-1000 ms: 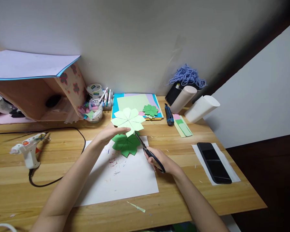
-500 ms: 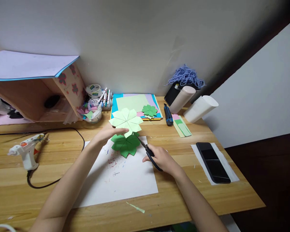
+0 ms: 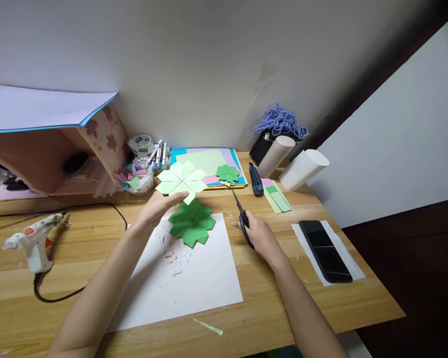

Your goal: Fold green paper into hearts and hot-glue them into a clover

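My left hand (image 3: 157, 207) pinches the near edge of a pale green folded paper clover (image 3: 181, 181) and holds it up above the desk. Under it, a darker green paper clover (image 3: 191, 223) lies on the top edge of a white sheet (image 3: 182, 271). My right hand (image 3: 259, 237) is closed around the handles of black scissors (image 3: 242, 215), whose blades point away toward the wall, to the right of the sheet. A smaller green clover (image 3: 227, 174) rests on a stack of coloured paper (image 3: 209, 164) at the back.
A glue gun (image 3: 32, 240) with its black cord lies at the left. A tub of markers and paper scraps (image 3: 144, 169), a blue utility knife (image 3: 256, 180), two pale cylinders (image 3: 291, 161), yarn and a phone (image 3: 323, 249) on white paper surround the work area. A cardboard shelf (image 3: 59, 149) stands at the back left.
My right hand has drawn the scissors away from the pale clover and moved right, off the white sheet. My left hand has shifted the pale clover slightly left.
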Action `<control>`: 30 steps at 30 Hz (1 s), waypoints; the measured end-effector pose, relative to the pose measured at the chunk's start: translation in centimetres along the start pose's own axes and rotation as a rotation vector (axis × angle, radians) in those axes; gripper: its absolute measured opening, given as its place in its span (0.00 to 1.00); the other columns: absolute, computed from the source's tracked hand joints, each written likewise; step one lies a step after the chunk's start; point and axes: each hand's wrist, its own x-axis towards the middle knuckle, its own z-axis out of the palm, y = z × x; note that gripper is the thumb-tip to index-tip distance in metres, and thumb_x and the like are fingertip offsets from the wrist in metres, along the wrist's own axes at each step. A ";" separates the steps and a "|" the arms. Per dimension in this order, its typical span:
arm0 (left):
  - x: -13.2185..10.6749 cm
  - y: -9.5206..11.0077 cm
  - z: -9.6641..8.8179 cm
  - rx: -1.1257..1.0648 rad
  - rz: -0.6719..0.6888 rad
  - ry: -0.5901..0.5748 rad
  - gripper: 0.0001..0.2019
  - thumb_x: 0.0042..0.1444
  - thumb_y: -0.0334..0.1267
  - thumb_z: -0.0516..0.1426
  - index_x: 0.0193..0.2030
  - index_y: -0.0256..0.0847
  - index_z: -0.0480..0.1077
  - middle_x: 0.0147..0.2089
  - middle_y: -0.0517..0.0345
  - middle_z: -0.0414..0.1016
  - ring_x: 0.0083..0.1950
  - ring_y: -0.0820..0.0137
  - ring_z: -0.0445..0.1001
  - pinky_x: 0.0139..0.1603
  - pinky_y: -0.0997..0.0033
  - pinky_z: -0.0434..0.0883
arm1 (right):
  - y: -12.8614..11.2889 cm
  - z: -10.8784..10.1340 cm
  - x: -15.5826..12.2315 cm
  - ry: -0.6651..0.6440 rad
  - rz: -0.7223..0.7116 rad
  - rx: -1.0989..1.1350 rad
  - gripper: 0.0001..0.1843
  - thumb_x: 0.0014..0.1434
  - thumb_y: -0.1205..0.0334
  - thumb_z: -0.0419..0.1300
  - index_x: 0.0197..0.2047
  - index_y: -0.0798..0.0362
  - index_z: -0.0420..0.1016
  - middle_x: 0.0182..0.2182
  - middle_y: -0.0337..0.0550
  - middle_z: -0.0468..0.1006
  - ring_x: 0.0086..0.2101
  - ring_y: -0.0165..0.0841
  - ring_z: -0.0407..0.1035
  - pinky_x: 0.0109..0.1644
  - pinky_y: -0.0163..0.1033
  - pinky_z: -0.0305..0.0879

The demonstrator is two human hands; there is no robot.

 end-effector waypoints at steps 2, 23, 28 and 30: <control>0.2 -0.4 0.3 -0.075 -0.061 0.015 0.19 0.40 0.31 0.64 0.42 0.39 0.72 0.44 0.53 0.76 0.50 0.64 0.70 0.48 0.68 0.68 | 0.4 0.5 -0.1 -0.051 -0.003 0.288 0.25 0.53 0.34 0.47 0.29 0.50 0.57 0.21 0.36 0.65 0.21 0.30 0.62 0.25 0.34 0.57; -1.1 -4.6 5.5 -0.542 -0.361 0.207 0.07 0.43 0.22 0.62 0.29 0.34 0.73 0.31 0.58 0.77 0.33 0.75 0.76 0.39 0.79 0.75 | -4.6 6.7 -2.9 -0.383 0.026 1.081 0.36 0.41 0.24 0.44 0.29 0.53 0.57 0.15 0.28 0.58 0.13 0.21 0.56 0.16 0.30 0.63; -1.6 -4.8 6.2 -0.597 -0.347 0.203 0.06 0.45 0.22 0.61 0.30 0.33 0.73 0.31 0.55 0.78 0.31 0.75 0.76 0.35 0.80 0.75 | -4.7 7.0 -3.1 -0.367 0.061 1.089 0.35 0.42 0.25 0.45 0.28 0.53 0.57 0.14 0.29 0.58 0.12 0.22 0.57 0.15 0.31 0.63; -1.7 -4.9 6.4 -0.616 -0.349 0.209 0.06 0.47 0.22 0.60 0.31 0.34 0.73 0.32 0.55 0.78 0.31 0.74 0.76 0.35 0.80 0.75 | -4.7 7.1 -3.1 -0.361 0.062 1.109 0.35 0.43 0.25 0.45 0.28 0.53 0.57 0.14 0.29 0.58 0.12 0.22 0.57 0.15 0.30 0.63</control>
